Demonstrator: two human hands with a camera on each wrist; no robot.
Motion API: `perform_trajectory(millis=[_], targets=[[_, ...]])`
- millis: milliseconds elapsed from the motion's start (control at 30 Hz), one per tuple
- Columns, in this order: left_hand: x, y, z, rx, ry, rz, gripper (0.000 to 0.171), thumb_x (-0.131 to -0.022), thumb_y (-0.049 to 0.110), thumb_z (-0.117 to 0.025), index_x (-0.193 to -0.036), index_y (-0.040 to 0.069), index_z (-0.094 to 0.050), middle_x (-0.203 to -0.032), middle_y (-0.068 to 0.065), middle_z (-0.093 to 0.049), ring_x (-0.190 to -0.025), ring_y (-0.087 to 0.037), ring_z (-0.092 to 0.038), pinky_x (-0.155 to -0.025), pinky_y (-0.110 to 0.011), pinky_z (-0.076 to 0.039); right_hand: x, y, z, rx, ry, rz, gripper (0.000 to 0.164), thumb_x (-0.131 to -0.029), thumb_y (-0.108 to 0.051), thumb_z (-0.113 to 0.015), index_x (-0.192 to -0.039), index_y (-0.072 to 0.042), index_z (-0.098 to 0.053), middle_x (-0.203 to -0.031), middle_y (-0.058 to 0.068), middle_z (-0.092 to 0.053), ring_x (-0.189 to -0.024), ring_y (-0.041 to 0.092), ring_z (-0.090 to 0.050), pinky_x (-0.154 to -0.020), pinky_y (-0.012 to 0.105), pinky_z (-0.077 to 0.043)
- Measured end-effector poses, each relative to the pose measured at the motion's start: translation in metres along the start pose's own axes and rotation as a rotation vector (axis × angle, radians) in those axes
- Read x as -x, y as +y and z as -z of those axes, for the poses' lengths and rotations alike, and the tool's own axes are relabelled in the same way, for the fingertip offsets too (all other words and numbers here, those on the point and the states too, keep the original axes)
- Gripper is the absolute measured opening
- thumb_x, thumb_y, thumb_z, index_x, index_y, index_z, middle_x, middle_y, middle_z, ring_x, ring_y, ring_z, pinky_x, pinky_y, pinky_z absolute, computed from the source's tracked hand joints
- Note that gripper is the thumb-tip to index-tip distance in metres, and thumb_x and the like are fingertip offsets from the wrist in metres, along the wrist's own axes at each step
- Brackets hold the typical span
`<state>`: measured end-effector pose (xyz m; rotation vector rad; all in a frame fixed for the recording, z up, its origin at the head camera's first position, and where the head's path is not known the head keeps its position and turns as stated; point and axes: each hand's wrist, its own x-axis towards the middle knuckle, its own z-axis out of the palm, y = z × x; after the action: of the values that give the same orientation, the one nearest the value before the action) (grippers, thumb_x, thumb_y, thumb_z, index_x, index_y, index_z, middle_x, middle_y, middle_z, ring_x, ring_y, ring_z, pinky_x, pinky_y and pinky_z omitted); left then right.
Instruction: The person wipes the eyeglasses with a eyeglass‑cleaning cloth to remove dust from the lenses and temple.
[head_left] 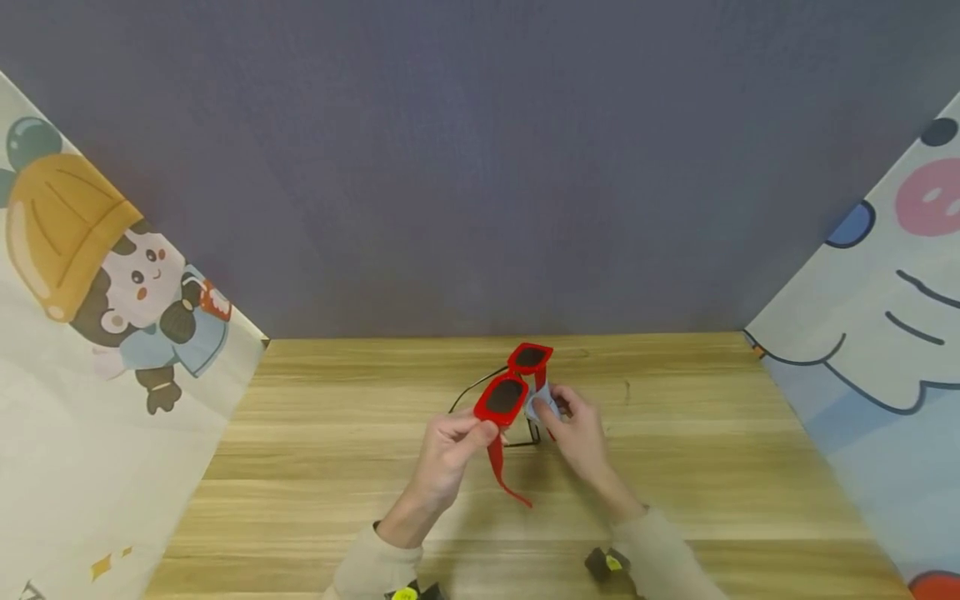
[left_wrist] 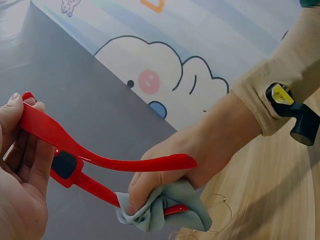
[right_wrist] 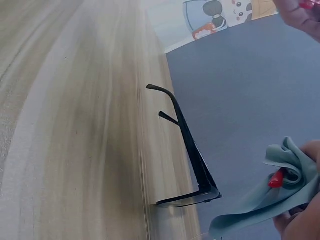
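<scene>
A pair of red sunglasses (head_left: 491,408) with dark lenses is held up above the table, its arms unfolded. My left hand (head_left: 450,458) pinches the frame near one lens, thumb on the front. Around the other arm of the sunglasses, a pale blue-grey cloth (left_wrist: 150,212) is folded, and my right hand (head_left: 583,435) grips cloth and arm together. In the right wrist view, the red tip of that arm pokes out of the cloth, whose loose end hangs down. The left hand's fingers partly cover the frame in the left wrist view.
Black glasses (right_wrist: 192,147) lie on the wooden table (head_left: 337,467) below the hands, arms unfolded. Thin wire-like rims (left_wrist: 227,212) show beside the cloth in the left wrist view. A grey panel (head_left: 480,183) stands behind the table, with cartoon-printed sheets on both sides.
</scene>
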<state>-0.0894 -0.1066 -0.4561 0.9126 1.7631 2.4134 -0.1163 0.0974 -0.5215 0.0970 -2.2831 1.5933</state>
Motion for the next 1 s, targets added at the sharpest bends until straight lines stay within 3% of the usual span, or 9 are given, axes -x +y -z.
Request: perform_trajectory(millis=[267,600,800,1000], targets=[[0.001,0.000,0.001,-0.007,0.022,0.023,0.042,-0.101,0.017,-0.067,-0.081,-0.020,-0.063,-0.091,0.006,-0.071,-0.092,-0.010,-0.063,-0.087,-0.029,-0.051,-0.007,-0.005,0.001,-0.044,0.016,-0.012,0.017,-0.093,-0.003,-0.072,-0.107,0.007,-0.070,-0.097,0.019,-0.073,-0.083,0.014,-0.065,-0.066,0.017,-0.054],[0.003,-0.003,-0.001,0.010,-0.004,0.066,0.046,-0.101,0.017,-0.067,-0.080,-0.024,-0.060,-0.083,0.012,-0.072,-0.083,-0.007,-0.062,-0.081,-0.026,-0.050,-0.026,-0.027,0.012,-0.170,0.057,-0.036,0.023,-0.095,0.005,-0.065,-0.118,0.010,-0.066,-0.108,0.027,-0.069,-0.086,0.001,-0.064,-0.071,0.016,-0.057],[0.004,-0.003,-0.001,0.050,0.008,0.080,0.049,-0.101,0.020,-0.068,-0.081,-0.024,-0.058,-0.085,0.011,-0.073,-0.086,-0.007,-0.062,-0.085,-0.027,-0.049,-0.023,-0.027,0.012,-0.179,0.033,-0.057,0.024,-0.096,0.005,-0.066,-0.119,0.010,-0.065,-0.111,0.028,-0.068,-0.089,0.001,-0.065,-0.073,0.015,-0.057],[0.004,-0.005,0.000,0.065,0.028,0.070,0.051,-0.100,0.024,-0.069,-0.081,-0.022,-0.059,-0.090,0.010,-0.075,-0.090,-0.008,-0.064,-0.087,-0.027,-0.049,-0.016,-0.022,0.008,-0.189,0.015,-0.017,0.023,-0.095,0.003,-0.068,-0.116,0.010,-0.066,-0.104,0.026,-0.070,-0.085,0.003,-0.067,-0.068,0.018,-0.058]])
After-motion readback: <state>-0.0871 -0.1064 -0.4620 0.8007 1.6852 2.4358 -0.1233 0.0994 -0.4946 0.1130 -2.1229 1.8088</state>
